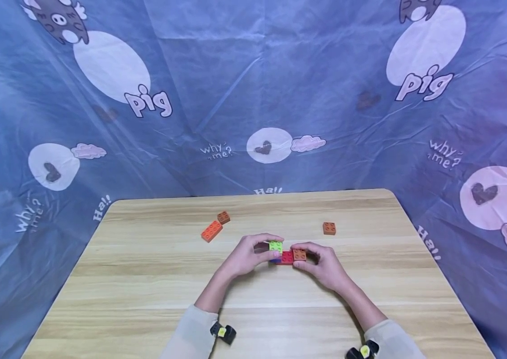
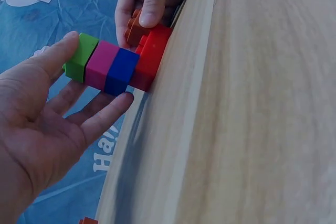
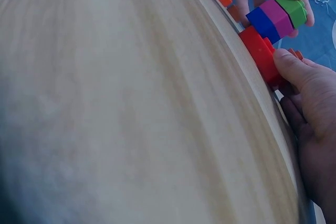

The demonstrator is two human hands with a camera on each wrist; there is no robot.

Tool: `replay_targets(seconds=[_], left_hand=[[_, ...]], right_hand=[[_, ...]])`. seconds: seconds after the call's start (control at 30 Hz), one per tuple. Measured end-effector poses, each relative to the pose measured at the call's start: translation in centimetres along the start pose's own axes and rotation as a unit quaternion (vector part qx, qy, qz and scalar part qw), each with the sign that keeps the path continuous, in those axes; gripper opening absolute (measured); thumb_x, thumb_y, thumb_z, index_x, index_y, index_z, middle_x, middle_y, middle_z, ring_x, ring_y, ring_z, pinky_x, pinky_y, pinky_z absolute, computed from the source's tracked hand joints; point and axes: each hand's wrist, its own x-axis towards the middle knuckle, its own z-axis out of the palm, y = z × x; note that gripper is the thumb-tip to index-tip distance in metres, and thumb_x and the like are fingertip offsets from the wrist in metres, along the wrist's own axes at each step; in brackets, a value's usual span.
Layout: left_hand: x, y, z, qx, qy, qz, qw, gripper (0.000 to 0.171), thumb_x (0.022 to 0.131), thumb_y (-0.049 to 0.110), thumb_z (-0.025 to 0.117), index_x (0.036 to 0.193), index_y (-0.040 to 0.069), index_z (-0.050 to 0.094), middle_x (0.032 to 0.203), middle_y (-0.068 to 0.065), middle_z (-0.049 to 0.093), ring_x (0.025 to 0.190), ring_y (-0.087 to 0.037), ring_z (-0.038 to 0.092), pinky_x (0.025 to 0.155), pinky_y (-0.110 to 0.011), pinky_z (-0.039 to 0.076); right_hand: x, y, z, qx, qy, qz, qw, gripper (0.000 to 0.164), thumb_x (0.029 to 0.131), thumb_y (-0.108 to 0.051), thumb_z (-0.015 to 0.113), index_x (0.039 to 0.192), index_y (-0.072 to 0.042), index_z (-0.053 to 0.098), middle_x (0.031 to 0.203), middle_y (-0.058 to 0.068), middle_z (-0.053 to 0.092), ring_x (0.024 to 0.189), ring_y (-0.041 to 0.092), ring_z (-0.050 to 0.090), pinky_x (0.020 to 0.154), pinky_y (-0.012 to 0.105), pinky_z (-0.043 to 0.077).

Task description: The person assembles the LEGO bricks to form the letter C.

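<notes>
A long red building block [image 1: 287,258] lies on the table between the two hands. On its left end stands a stack of a blue block [image 2: 122,72], a pink block [image 2: 101,64] and a green block [image 1: 276,246] on top. My left hand [image 1: 247,255] holds this stack between thumb and fingers, the thumb at the green block. An orange-brown block [image 1: 299,255] sits at the right end of the red one. My right hand [image 1: 325,265] pinches that end, thumb in front and fingers behind. The right fingers are partly hidden in the right wrist view.
Behind the left hand lie a long orange block [image 1: 211,231] and a small brown block [image 1: 223,217], close together. Another orange-brown block [image 1: 329,228] lies beyond the right hand. A blue printed cloth [image 1: 217,99] hangs around the back and sides of the wooden table [image 1: 145,279].
</notes>
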Motion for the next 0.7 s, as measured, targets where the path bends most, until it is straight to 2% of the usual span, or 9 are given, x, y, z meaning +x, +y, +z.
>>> replay_targets(seconds=[0.13,0.27,0.4,0.53,0.7], left_hand=[[0.05,-0.02,0.15,0.002,0.008,-0.006,0.9999,0.039,0.097,0.025,0.079,0.134,0.015,0.073,0.133,0.002,0.073,0.114,-0.013,0.071,0.105,-0.031,0.057],[0.16,0.17,0.21,0.002,0.016,-0.011,0.9998,0.039,0.096,0.024,0.08,0.133,0.011,0.074,0.128,0.003,0.075,0.11,-0.012,0.072,0.102,-0.03,0.058],[0.35,0.33,0.21,0.008,0.021,0.0,0.9997,0.038,0.096,0.023,0.081,0.131,0.008,0.075,0.126,-0.001,0.076,0.109,-0.014,0.073,0.1,-0.033,0.059],[0.42,0.37,0.2,0.015,0.023,0.007,0.9996,0.037,0.096,0.023,0.081,0.13,0.009,0.075,0.126,-0.002,0.076,0.109,-0.017,0.073,0.099,-0.035,0.06],[0.27,0.22,0.14,0.011,0.014,-0.008,0.9998,0.037,0.095,0.021,0.082,0.13,0.011,0.075,0.125,0.0,0.076,0.109,-0.015,0.073,0.1,-0.036,0.06]], right_hand=[[-0.04,0.1,0.05,0.003,0.002,-0.005,1.0,0.041,0.088,-0.01,0.087,0.127,-0.013,0.076,0.122,0.004,0.077,0.115,0.021,0.071,0.095,0.019,0.056],[0.0,-0.02,-0.09,0.003,0.001,0.003,1.0,0.041,0.088,-0.011,0.087,0.127,-0.015,0.076,0.123,0.001,0.077,0.116,0.022,0.071,0.098,0.021,0.056],[0.09,-0.11,-0.26,0.003,0.001,0.003,1.0,0.041,0.088,-0.013,0.086,0.128,-0.015,0.076,0.123,0.001,0.077,0.116,0.022,0.071,0.097,0.023,0.057],[0.11,-0.09,-0.24,0.004,0.005,0.003,1.0,0.042,0.088,-0.011,0.086,0.128,-0.014,0.076,0.122,0.002,0.077,0.114,0.023,0.072,0.096,0.023,0.058],[-0.11,-0.09,-0.09,0.009,0.0,0.008,1.0,0.041,0.088,-0.012,0.086,0.128,-0.014,0.076,0.122,0.003,0.077,0.113,0.023,0.072,0.094,0.024,0.059]])
